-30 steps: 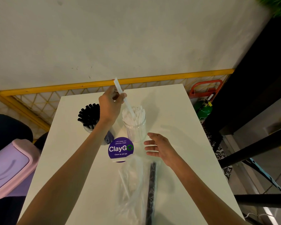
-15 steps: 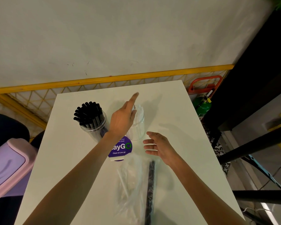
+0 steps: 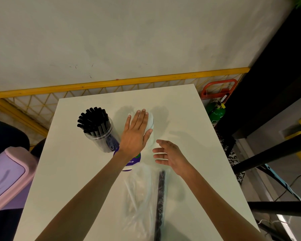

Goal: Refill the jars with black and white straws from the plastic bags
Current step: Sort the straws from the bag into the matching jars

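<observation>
Clear plastic, the white-straw jar [image 3: 150, 122] stands mid-tabletop, toward the far edge. The left hand [image 3: 135, 134] presses flat on its straws, fingers straight; the right hand [image 3: 170, 154] hovers open just beside it, holding nothing. An off-centre push could tip the jar into the black-straw jar [image 3: 98, 129] nearby.

- left hand [image 3: 135, 134] was bare, skin uncovered over the whole back of it
- left forearm [image 3: 94, 192] was bare right down to the bottom frame edge
- right hand [image 3: 170, 153] was bare too
- right forearm [image 3: 215, 197] was likewise uncovered to the frame edge
</observation>
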### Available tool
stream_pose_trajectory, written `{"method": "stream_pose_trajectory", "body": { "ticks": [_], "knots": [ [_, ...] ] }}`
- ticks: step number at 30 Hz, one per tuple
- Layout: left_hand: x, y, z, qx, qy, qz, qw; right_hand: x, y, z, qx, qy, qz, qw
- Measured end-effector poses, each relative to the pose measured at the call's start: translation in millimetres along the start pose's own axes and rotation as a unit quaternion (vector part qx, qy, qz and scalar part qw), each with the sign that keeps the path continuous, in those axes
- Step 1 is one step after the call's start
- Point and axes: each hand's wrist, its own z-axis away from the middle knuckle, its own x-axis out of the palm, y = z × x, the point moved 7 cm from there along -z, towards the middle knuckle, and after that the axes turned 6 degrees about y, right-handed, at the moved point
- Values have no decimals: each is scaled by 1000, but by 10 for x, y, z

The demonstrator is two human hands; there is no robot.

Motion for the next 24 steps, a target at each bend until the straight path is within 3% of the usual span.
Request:
{"method": "stream_pose_trajectory", "body": {
  "ticks": [6,10,12,15,17,20,24],
  "knots": [
    [11,17,-4,1,-25,0,1000,21,28,20,1,-3,-12,1000],
    [-295,33,11,-32,52,76,995,-52,78,40,1,21,-10,1000],
    [-531,-22,129,-97,110,187,971,-126,152,51,3,39,-11,999],
    [-642,-192,568,-251,160,294,908,-269,340,65,5,82,5,997],
    [-444,-279,981,-343,119,298,883,-354,500,77,10,114,18,993],
    [47,-308,1621,-453,-11,304,838,-459,774,87,22,154,39,987],
    [498,-225,2193,-514,-163,226,811,-511,1043,87,45,175,60,982]
  ]
}}
